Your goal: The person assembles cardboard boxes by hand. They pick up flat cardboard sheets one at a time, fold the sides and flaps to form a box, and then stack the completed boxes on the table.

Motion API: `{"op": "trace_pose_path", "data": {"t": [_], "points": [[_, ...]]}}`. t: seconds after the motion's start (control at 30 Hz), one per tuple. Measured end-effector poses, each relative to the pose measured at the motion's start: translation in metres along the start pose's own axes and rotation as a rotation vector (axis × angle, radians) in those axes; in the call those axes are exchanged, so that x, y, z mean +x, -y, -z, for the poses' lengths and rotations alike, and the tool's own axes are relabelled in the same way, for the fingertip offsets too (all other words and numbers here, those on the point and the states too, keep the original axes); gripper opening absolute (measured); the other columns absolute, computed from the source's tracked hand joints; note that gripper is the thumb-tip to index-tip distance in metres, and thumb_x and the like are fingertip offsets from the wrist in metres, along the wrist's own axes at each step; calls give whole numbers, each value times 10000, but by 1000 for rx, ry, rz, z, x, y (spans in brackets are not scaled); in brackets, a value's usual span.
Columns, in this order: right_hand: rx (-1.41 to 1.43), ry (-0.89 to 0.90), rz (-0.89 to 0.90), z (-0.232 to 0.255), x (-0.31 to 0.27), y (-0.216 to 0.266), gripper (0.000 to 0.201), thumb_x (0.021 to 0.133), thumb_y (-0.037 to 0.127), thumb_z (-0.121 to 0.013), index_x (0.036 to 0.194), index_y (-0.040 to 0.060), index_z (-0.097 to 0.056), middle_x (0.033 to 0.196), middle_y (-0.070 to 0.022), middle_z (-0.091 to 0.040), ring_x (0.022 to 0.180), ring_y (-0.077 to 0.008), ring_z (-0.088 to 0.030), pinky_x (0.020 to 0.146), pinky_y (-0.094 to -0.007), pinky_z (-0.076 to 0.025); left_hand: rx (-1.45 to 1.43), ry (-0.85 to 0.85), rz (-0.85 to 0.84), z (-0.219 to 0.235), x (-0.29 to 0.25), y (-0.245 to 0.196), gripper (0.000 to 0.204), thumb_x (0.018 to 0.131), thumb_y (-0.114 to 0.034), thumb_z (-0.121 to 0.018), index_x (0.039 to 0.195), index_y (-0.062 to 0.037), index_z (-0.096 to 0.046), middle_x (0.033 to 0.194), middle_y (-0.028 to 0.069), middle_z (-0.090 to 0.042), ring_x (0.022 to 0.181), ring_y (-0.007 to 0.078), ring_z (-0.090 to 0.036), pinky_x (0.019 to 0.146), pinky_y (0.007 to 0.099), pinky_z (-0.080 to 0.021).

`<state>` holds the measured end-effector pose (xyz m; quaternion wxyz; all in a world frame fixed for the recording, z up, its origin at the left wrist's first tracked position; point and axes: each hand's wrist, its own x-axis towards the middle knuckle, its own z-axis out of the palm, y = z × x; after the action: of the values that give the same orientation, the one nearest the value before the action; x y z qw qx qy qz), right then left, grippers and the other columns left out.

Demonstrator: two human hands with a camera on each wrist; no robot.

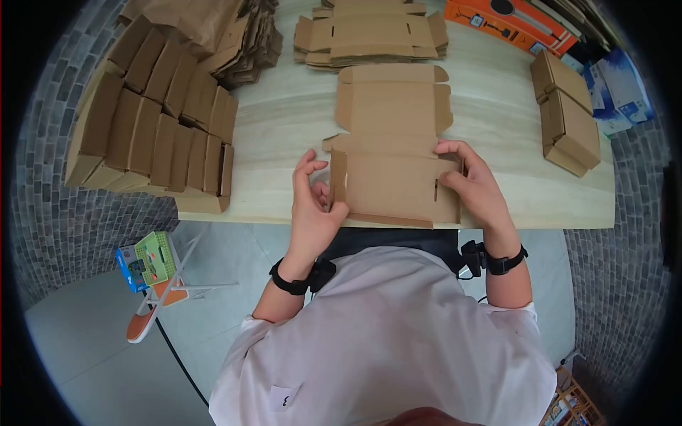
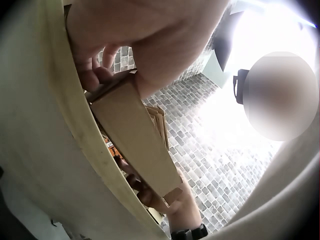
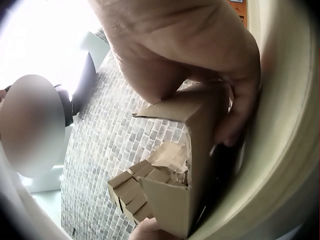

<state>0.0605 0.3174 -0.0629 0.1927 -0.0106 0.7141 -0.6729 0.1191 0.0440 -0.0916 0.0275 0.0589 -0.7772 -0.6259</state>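
A brown cardboard mailer box [image 1: 391, 181] lies partly folded at the table's near edge, its left, right and front walls raised and its lid panel [image 1: 393, 106] flat toward the back. My left hand [image 1: 312, 209] holds the left wall, thumb at the front corner and fingers bent outside it. At the right wall, my right hand [image 1: 483, 190] pinches the cardboard, thumb inside over the slot and index finger at the rear corner. The front wall [image 2: 137, 135] faces the left wrist camera. In the right wrist view the right hand [image 3: 195, 50] covers part of the box.
Folded boxes [image 1: 153, 135] stand in rows at the left, with crumpled brown paper and stacked cardboard behind. Flat box blanks [image 1: 369, 35] are piled at the back. Two closed boxes [image 1: 568, 117] sit at the right beside a blue-white package [image 1: 618, 89]; an orange carton [image 1: 508, 25] lies behind.
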Motion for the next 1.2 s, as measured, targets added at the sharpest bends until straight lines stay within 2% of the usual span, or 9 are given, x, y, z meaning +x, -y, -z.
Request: {"op": "trace_pose_path", "data": {"t": [0.23, 0.4, 0.53, 0.73, 0.8, 0.93, 1.03, 1.1, 1.2], "points": [[-16, -2, 13, -1, 5, -8, 474, 772, -42, -567, 1240, 29, -542, 1107, -58, -608, 888, -94, -548, 814, -229, -454, -215, 241, 57, 7, 8, -8, 669, 772, 147, -506, 1368, -90, -316, 1547, 165, -363, 978, 108, -589, 775, 232, -467], [-20, -153, 139, -6, 6, -21, 645, 763, -45, -574, 1392, 28, -451, 1224, -110, -625, 893, -96, -558, 804, -226, -461, -145, 292, -99, 5, 11, -9, 827, 698, 153, -425, 1474, -69, -244, 1557, 127, -365, 1445, 237, -343, 1150, 358, -311], [94, -93, 77, -2, 9, -29, 734, 764, -57, -567, 1473, 23, -397, 1253, -120, -622, 948, -119, -591, 804, -234, -477, -136, 288, -132, 7, 10, -5, 865, 692, 135, -437, 1510, -58, -233, 1544, 130, -378, 1460, 250, -322, 1184, 382, -263], [80, -21, 128, -7, 5, -13, 594, 779, -82, -535, 1366, 9, -529, 1208, -103, -628, 944, -124, -603, 791, -254, -504, -127, 192, -52, 3, 5, -9, 831, 731, 108, -426, 1528, -43, -241, 1491, 140, -419, 1308, 223, -499, 1077, 338, -394], [61, -22, 121, -4, 5, -20, 557, 784, -82, -532, 1333, 9, -557, 1194, -93, -629, 957, -128, -605, 806, -258, -504, -61, 110, -154, 1, 6, -2, 791, 750, 103, -435, 1510, -28, -257, 1416, 156, -475, 1061, 170, -604, 925, 294, -470], [14, -42, 146, -6, 2, -25, 489, 799, -78, -519, 1273, 4, -603, 1193, -69, -619, 1042, -141, -588, 869, -272, -490, -51, 111, -10, 0, 1, -10, 738, 766, 33, -463, 1482, -11, -292, 1432, 164, -427, 1267, 228, -506, 1047, 356, -429], [7, -81, 188, -10, -1, -22, 480, 801, -73, -518, 1267, 2, -600, 1198, -69, -600, 1089, -156, -562, 922, -271, -460, 277, 55, 183, -6, -2, -8, 695, 790, 24, -510, 1453, -30, -313, 1419, 184, -428, 969, 207, -601, 824, 360, -510], [-19, -83, 203, -10, 0, -23, 474, 799, -72, -520, 1261, 0, -602, 1194, -73, -594, 1104, -168, -557, 942, -273, -448, 324, -116, -362, -12, 1, 2, 629, 802, 16, -561, 1404, -45, -391, 1308, 185, -485, 717, 165, -535, 636, 315, -458], [-64, -82, 200, -9, -1, -23, 456, 798, -68, -524, 1242, -2, -607, 1179, -78, -591, 1116, -185, -560, 973, -276, -430, 573, -100, -688, -9, 5, -8, 519, 808, -8, -628, 1305, -47, -483, 1154, 168, -516, 656, 137, -478, 586, 247, -398]]}}
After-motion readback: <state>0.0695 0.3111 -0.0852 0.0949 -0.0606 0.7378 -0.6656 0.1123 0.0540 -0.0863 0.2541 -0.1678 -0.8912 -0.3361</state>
